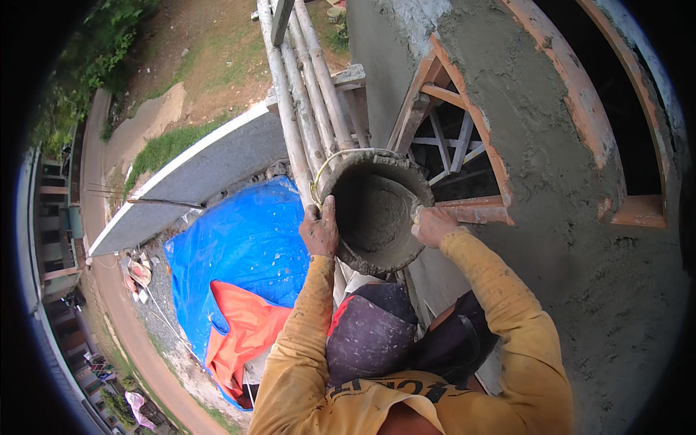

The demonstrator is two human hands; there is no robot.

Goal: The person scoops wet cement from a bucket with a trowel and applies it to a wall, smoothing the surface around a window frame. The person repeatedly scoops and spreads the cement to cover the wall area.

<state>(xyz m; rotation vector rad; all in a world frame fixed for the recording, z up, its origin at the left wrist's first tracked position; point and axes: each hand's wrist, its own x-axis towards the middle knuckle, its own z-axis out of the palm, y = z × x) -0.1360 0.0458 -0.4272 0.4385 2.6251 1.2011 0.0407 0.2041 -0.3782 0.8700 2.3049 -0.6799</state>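
Note:
A round bucket coated in grey cement, with wet mortar inside and a thin pale handle, is at the centre over bamboo poles. My left hand grips its left side near the rim, thumb pointing up. My right hand is closed on the right side of the rim. Both forearms are in stained yellow sleeves. Whether the bucket rests on the poles or is held just above them, I cannot tell.
A grey plastered wall with framed openings rises on the right. A concrete ledge curves across the left. Far below lie blue and orange tarpaulins, a path and greenery.

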